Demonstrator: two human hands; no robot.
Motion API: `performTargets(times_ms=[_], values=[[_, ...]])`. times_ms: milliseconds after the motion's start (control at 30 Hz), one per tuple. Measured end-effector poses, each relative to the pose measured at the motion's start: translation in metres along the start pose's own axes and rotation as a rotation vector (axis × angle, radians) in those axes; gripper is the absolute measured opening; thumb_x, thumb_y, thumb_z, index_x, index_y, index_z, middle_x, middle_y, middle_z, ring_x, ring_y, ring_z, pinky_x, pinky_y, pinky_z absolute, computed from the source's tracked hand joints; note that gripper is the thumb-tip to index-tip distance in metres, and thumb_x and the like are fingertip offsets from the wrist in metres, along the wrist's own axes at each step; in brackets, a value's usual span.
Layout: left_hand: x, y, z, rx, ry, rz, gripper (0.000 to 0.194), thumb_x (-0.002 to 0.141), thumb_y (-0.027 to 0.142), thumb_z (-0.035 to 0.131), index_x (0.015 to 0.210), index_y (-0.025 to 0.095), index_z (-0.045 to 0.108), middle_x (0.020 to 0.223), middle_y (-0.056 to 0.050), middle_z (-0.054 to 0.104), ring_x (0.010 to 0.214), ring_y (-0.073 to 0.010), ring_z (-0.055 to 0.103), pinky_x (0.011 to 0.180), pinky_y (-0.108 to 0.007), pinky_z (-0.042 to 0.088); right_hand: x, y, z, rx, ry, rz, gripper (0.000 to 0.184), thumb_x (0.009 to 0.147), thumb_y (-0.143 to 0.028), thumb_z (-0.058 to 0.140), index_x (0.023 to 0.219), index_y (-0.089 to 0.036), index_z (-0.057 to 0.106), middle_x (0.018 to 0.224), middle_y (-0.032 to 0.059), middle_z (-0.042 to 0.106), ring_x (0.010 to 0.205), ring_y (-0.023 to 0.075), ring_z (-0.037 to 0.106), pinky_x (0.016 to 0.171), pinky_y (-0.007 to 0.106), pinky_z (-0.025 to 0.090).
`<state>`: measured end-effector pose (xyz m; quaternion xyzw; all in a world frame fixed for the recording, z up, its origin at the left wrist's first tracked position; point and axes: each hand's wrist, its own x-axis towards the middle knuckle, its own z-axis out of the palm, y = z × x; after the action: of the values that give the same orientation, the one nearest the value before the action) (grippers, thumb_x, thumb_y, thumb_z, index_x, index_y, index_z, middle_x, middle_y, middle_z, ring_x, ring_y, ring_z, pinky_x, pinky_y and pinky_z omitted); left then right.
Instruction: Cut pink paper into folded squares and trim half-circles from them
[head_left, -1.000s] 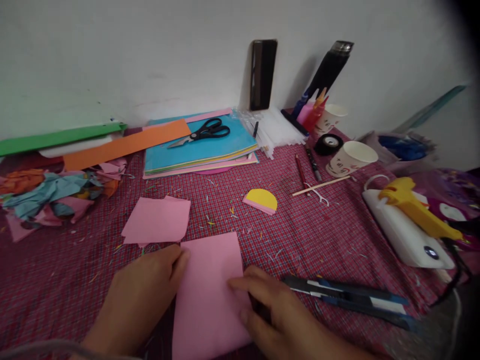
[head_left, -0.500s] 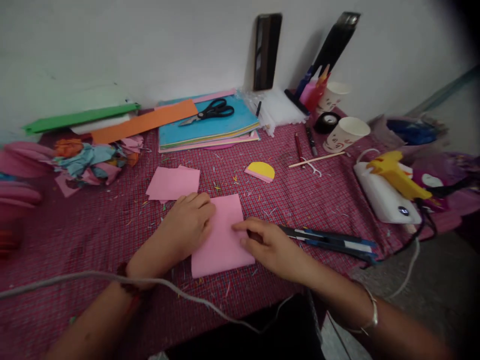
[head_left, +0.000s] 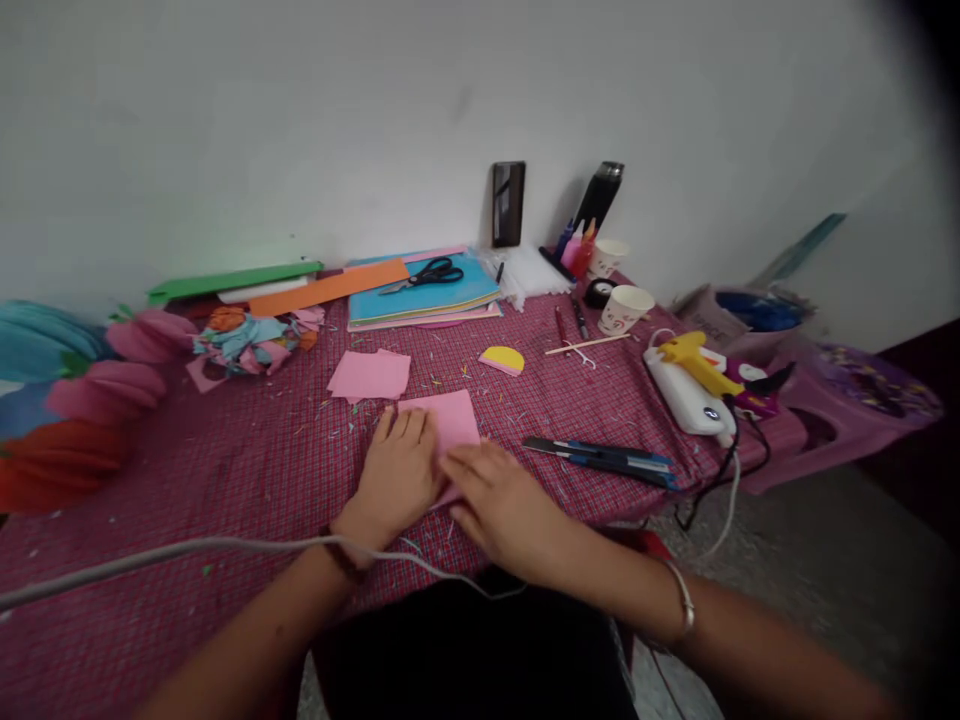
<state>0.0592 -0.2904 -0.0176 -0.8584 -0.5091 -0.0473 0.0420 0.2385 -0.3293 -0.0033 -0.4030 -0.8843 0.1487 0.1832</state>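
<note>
Well past the right hand [head_left: 510, 510]'s fingers, a tub [head_left: 699, 312] has blue stuff [head_left: 761, 308] in it. Plain pink paper [head_left: 456, 420] lies under both hands' loose, unclenched fingers, the left hand [head_left: 397, 468]'s resting flat.

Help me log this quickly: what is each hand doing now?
Left hand: open, on the pink sheet.
Right hand: on it too; grip can't be told.
</note>
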Motion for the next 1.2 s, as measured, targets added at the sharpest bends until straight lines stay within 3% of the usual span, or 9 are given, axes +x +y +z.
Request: performTargets(times_ms=[100, 233, 433, 600, 800, 867, 967, 1100, 1200], values=[[-0.004, -0.004, 0.006, -0.039, 0.025, -0.024, 0.044, 0.089, 0.017, 0.043, 0.13, 0.006, 0.053, 0.131, -0.021, 0.056, 0.124, -0.029, 0.049, 0.111, -0.045, 0.031, -0.011, -0.01, 0.019, -0.113, -0.09, -0.051, 0.064, 0.092, -0.036, 0.055, 0.144, -0.003, 0.037, 0.15, 0.0215, 0.04, 0.14, 0.0306, 0.034, 0.116, 0.05, 0.025], [-0.006, -0.019, 0.009, -0.185, 0.052, -0.032, 0.041, 0.092, 0.014, 0.036, 0.129, 0.012, 0.056, 0.131, -0.016, 0.057, 0.123, -0.0241, 0.051, 0.107, -0.043, 0.038, -0.015, -0.017, 0.02, -0.224, -0.114, -0.043, 0.066, 0.093, -0.05, 0.049, 0.144, -0.008, 0.041, 0.15, 0.0188, 0.04, 0.14, 0.0348, 0.034, 0.117, 0.056, 0.016], [-0.011, -0.021, 0.003, -0.184, 0.015, -0.041, 0.042, 0.098, 0.025, 0.032, 0.132, 0.013, 0.054, 0.136, -0.014, 0.056, 0.128, -0.0238, 0.048, 0.112, -0.048, 0.031, -0.008, -0.024, 0.019, -0.275, -0.203, -0.123, 0.088, 0.088, -0.066, 0.046, 0.142, 0.003, 0.039, 0.15, 0.0246, 0.036, 0.14, 0.0351, 0.034, 0.118, 0.051, 0.021], [-0.018, -0.006, 0.005, -0.064, 0.013, -0.071, 0.054, 0.095, 0.039, 0.039, 0.142, 0.011, 0.042, 0.148, -0.018, 0.044, 0.137, -0.0284, 0.038, 0.115, -0.051, 0.021, -0.037, -0.01, 0.026, -0.245, -0.165, -0.059, 0.093, 0.084, -0.065, 0.054, 0.144, 0.003, 0.035, 0.152, 0.0263, 0.03, 0.143, 0.0345, 0.028, 0.117, 0.049, 0.024], [-0.02, -0.008, 0.003, -0.056, -0.073, -0.035, 0.073, 0.09, 0.054, 0.044, 0.145, 0.008, 0.035, 0.152, -0.022, 0.035, 0.142, -0.0328, 0.03, 0.115, -0.054, 0.014, -0.083, 0.016, -0.004, -0.162, -0.084, 0.051, 0.066, 0.087, -0.045, 0.062, 0.14, -0.01, 0.046, 0.148, 0.019, 0.043, 0.139, 0.0302, 0.038, 0.115, 0.053, 0.026], [-0.014, -0.014, -0.003, -0.071, -0.121, -0.015, 0.074, 0.087, 0.056, 0.047, 0.143, 0.008, 0.038, 0.151, -0.023, 0.036, 0.141, -0.0347, 0.03, 0.114, -0.056, 0.015, -0.091, 0.034, -0.024, -0.144, 0.039, 0.141, 0.043, 0.091, -0.031, 0.055, 0.131, -0.015, 0.054, 0.139, 0.0152, 0.055, 0.13, 0.0266, 0.049, 0.111, 0.052, 0.032], [0.006, -0.022, -0.015, -0.127, -0.11, 0.007, 0.061, 0.084, 0.047, 0.054, 0.134, 0.011, 0.05, 0.146, -0.02, 0.046, 0.136, -0.0344, 0.039, 0.112, -0.055, 0.023, -0.096, 0.069, -0.05, -0.235, 0.194, 0.263, 0.038, 0.09, -0.021, 0.052, 0.127, -0.015, 0.056, 0.132, 0.0151, 0.059, 0.121, 0.0284, 0.054, 0.104, 0.052, 0.04], [0.038, -0.025, -0.022, -0.244, -0.018, -0.004, 0.042, 0.091, 0.027, 0.042, 0.126, 0.01, 0.056, 0.13, -0.015, 0.061, 0.121, -0.0244, 0.054, 0.106, -0.039, 0.038, -0.093, 0.106, -0.063, -0.273, 0.068, 0.311, 0.036, 0.087, -0.017, 0.055, 0.122, -0.011, 0.059, 0.12, 0.0161, 0.063, 0.111, 0.0299, 0.056, 0.098, 0.049, 0.044], [0.049, -0.02, -0.015, -0.251, 0.025, -0.075, 0.043, 0.096, 0.025, 0.029, 0.125, 0.008, 0.056, 0.125, -0.015, 0.063, 0.117, -0.0232, 0.056, 0.104, -0.038, 0.04, -0.088, 0.108, -0.063, -0.222, 0.018, 0.285, 0.031, 0.088, -0.018, 0.056, 0.118, -0.011, 0.062, 0.108, 0.0141, 0.064, 0.102, 0.0278, 0.057, 0.094, 0.045, 0.045]])
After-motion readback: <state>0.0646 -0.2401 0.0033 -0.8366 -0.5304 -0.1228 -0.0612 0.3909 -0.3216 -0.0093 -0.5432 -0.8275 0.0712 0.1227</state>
